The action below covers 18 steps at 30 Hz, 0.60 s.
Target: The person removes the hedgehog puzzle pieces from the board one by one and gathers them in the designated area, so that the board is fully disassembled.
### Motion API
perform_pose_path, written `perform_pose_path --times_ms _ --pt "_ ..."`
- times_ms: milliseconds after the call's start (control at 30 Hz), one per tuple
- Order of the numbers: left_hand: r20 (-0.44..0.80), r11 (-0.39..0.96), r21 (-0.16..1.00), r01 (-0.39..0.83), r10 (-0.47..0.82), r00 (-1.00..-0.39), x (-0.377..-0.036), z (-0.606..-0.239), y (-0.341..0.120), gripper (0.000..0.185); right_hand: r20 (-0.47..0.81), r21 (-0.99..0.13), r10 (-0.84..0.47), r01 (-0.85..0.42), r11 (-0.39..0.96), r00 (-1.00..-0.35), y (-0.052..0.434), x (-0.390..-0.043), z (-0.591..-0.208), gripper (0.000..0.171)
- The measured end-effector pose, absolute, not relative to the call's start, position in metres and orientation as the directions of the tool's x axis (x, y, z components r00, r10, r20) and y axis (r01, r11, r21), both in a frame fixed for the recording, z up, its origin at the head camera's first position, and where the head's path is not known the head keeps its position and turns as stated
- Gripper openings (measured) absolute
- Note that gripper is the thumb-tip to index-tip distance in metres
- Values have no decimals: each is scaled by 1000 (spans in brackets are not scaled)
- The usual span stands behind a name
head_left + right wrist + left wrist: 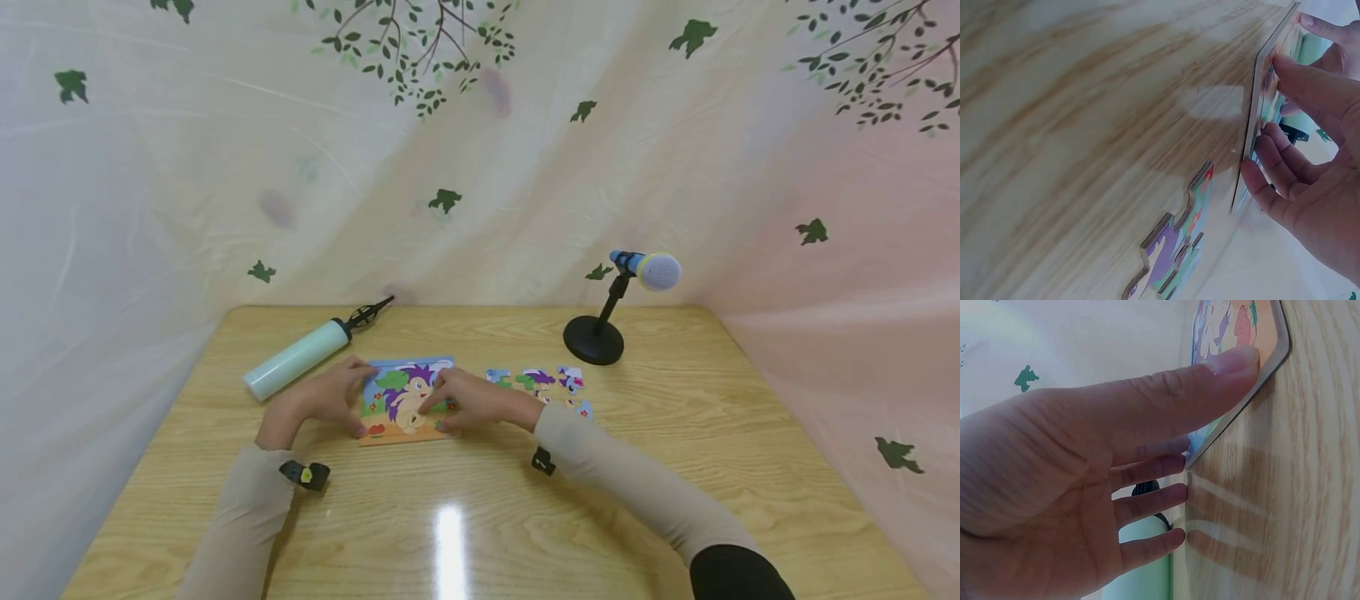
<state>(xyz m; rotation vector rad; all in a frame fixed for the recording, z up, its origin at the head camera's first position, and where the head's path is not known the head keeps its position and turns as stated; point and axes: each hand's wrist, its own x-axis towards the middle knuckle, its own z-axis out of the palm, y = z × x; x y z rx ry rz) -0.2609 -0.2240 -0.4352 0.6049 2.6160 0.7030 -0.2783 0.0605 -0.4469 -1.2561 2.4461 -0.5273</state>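
1. The left hand (322, 398) lies flat at the left edge of the puzzle board (405, 402), fingers straight and slightly spread. Its thumb (1222, 375) presses on the board's near corner; the other fingertips touch the board's left side.
2. The right hand (468, 400) rests on the board's right part, fingers reaching onto the picture. Thumb and fingers are gently bent over the board's right edge; whether they pinch a loose piece cannot be told.
3. Only the left wrist view shows the board's thin grey rim and the thumb pad flat on its orange border. Only the right wrist view shows the board's thickness edge-on, with the fingers (1272, 165) laid along that edge and a loose piece (1175, 250) just beside it on the table (1085, 125). Only the head view shows both hands together and the whole picture.
4. The board is a flat rectangle showing a cream cartoon animal with a purple mane, blue sky, a green tree and an orange lower band.
5. It lies flat at the table's middle, between the two hands, both touching it.
6. The loose puzzle pieces (540, 385) are spread just right of the right hand.
7. A pale green hand pump (300, 358) lies behind the left hand; a microphone on a stand (611, 312) sits at the far right.
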Motion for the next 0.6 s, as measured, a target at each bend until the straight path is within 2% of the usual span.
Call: perform_pose_path --times_ms 367,600 --pt "-228 781 542 311 492 -840 -261 -435 -225 101 -163 -478 -808 -671 566 -566 60 -276 -443 36" --pt "-220 778 540 322 500 -838 -261 -435 -226 101 -144 -448 -829 -712 541 -540 56 -275 -439 35"
